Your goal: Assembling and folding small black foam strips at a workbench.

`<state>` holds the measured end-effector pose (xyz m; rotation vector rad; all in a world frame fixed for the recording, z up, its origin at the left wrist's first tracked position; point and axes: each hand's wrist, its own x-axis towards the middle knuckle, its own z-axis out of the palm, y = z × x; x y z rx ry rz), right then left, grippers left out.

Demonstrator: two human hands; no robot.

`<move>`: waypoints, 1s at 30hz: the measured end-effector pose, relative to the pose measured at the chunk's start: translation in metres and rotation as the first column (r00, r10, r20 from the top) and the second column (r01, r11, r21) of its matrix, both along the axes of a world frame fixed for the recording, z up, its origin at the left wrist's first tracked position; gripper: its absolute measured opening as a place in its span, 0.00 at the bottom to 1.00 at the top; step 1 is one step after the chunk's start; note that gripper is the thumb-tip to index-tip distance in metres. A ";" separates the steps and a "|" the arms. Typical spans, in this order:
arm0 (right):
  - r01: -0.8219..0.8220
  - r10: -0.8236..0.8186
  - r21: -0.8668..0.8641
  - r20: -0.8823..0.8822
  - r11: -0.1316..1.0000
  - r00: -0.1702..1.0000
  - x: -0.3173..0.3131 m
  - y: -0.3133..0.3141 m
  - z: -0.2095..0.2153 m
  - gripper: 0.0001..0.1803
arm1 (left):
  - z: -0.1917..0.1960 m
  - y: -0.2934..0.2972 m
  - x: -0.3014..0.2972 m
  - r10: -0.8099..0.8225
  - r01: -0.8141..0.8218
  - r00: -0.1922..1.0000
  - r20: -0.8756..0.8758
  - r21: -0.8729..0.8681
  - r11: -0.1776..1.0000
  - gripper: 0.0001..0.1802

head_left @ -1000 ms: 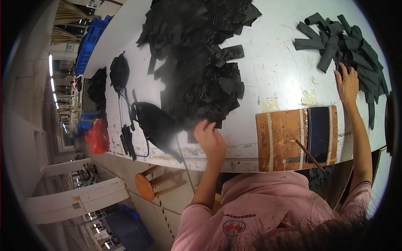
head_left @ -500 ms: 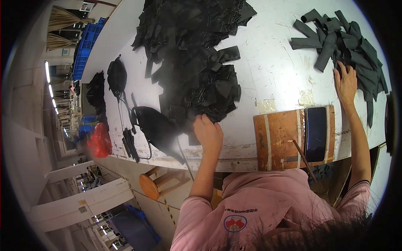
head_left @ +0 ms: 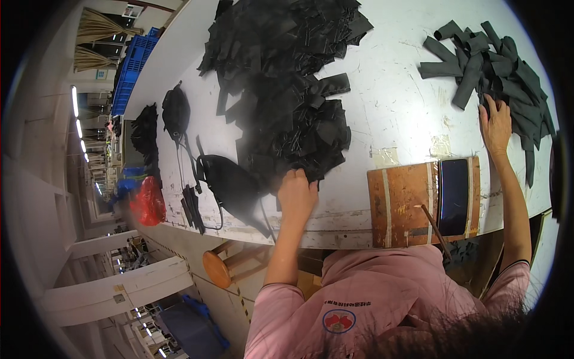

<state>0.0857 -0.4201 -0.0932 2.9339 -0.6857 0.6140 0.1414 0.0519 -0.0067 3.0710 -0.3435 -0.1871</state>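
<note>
My left hand (head_left: pixel 297 196) is at the near edge of a large heap of black fabric pieces (head_left: pixel 281 96), its fingers bent and closed on a piece there; the fingertips are partly lost against the dark cloth. Over on the right, my right hand (head_left: pixel 497 127) rests with fingers apart at the near edge of a smaller pile of dark grey, tube-like fabric pieces (head_left: pixel 475 72). Left of my left hand lies a black pouch with straps (head_left: pixel 233 188), and farther off a second, smaller black pouch (head_left: pixel 176 112).
A brown board (head_left: pixel 394 206) sits at the table's near edge, with a dark flat phone-like slab (head_left: pixel 453 197) and a thin brown stick (head_left: pixel 433 226) on it. Short black strips (head_left: pixel 192 208) lie at the left. A wooden stool (head_left: pixel 217 269) stands below the white table (head_left: pixel 388 90).
The whole view has shifted slightly, so the table's things appear a little lower and to the right. Both hands stay at their piles; the right fingers look more spread.
</note>
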 end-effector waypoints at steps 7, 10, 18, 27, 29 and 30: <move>0.002 -0.001 -0.014 0.019 1.000 1.000 0.000 0.003 0.004 0.19 | 0.024 -0.021 0.066 -0.135 0.150 0.866 0.482 0.006 0.989 0.27; -0.011 0.011 0.007 0.058 1.000 0.998 0.000 0.005 0.007 0.18 | 0.011 -0.033 0.106 -0.063 0.053 0.954 0.293 0.041 0.998 0.29; -0.036 0.028 0.081 0.090 0.996 0.996 -0.002 0.006 0.012 0.18 | -0.008 -0.018 0.149 -0.174 0.141 0.964 0.199 0.172 0.975 0.13; -0.039 0.029 0.110 0.094 0.993 0.995 -0.003 0.006 0.013 0.19 | 0.058 -0.018 0.108 -0.141 0.122 0.957 0.255 0.087 0.989 0.18; -0.040 0.029 0.109 0.097 0.993 0.995 -0.003 0.006 0.013 0.19 | 0.068 -0.027 0.082 -0.181 0.186 0.947 0.265 0.006 0.983 0.19; -0.037 0.027 0.106 0.096 0.994 0.995 -0.003 0.006 0.013 0.19 | 0.068 -0.031 0.067 -0.197 0.227 0.935 0.296 -0.069 0.972 0.19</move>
